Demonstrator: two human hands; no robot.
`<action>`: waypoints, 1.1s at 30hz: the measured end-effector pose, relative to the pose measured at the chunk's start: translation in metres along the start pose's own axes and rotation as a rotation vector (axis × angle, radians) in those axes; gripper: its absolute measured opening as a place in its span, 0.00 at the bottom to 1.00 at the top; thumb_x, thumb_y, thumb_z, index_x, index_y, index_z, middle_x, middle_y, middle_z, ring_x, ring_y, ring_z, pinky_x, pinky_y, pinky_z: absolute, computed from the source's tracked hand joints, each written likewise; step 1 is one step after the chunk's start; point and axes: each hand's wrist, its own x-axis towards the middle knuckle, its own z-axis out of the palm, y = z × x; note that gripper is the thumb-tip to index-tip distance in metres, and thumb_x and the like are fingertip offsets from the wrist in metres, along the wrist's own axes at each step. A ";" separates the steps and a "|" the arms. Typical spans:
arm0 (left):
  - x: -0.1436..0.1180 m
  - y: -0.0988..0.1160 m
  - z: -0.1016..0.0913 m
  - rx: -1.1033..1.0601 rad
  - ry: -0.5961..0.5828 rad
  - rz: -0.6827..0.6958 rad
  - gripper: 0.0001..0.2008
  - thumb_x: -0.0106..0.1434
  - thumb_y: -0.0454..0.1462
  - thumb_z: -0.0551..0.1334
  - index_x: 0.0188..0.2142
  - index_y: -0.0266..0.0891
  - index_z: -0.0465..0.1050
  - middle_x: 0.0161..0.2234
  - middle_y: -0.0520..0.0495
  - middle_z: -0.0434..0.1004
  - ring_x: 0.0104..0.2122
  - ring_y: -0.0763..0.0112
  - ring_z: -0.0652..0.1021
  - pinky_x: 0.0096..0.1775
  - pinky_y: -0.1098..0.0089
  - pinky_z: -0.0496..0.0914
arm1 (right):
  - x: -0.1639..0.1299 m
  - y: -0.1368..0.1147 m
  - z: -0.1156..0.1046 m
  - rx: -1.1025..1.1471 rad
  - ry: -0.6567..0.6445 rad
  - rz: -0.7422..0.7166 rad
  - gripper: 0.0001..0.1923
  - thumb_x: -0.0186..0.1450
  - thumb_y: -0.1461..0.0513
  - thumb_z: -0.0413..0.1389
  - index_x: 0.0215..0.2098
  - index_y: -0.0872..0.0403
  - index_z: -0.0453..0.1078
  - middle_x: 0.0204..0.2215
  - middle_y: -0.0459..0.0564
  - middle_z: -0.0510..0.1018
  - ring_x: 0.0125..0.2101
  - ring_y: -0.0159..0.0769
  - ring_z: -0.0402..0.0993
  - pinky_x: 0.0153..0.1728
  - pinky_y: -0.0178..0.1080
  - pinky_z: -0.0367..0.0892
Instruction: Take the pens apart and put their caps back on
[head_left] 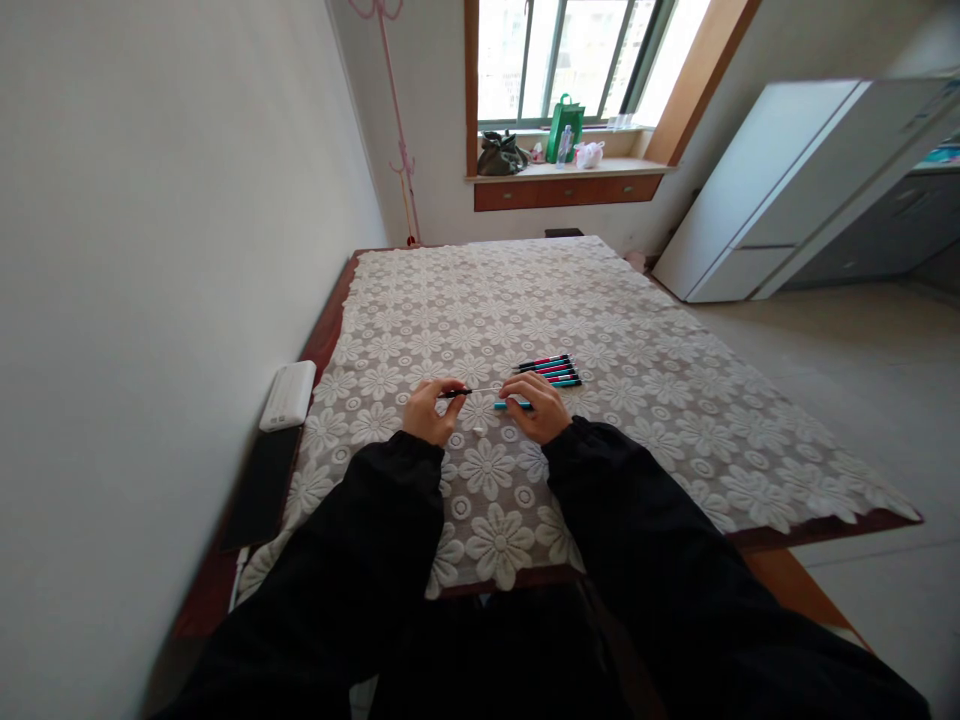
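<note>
Black sleeves (360, 560) extend; both hands (484, 410) pinch a pen (480, 391).

A cloth (637, 400) lay over the table (330, 330), which stood against the wall on its left. Near the middle of the cloth, both hands rested side by side, the left hand (429, 411) left of the right hand (534, 407), with a pen part (480, 391) between them. A row of pens (553, 369) lay just behind the right hand. A box (288, 395) sat at the table's left edge. Behind the table, bags (501, 155) stood on the sill (570, 170).
</note>
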 end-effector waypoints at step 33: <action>-0.003 0.003 0.001 -0.065 -0.126 -0.032 0.12 0.60 0.30 0.68 0.43 0.43 0.77 0.38 0.49 0.84 0.39 0.65 0.83 0.46 0.62 0.79 | -0.004 0.013 0.007 -0.081 -0.021 0.151 0.05 0.68 0.63 0.57 0.33 0.50 0.73 0.31 0.48 0.81 0.34 0.39 0.76 0.40 0.43 0.69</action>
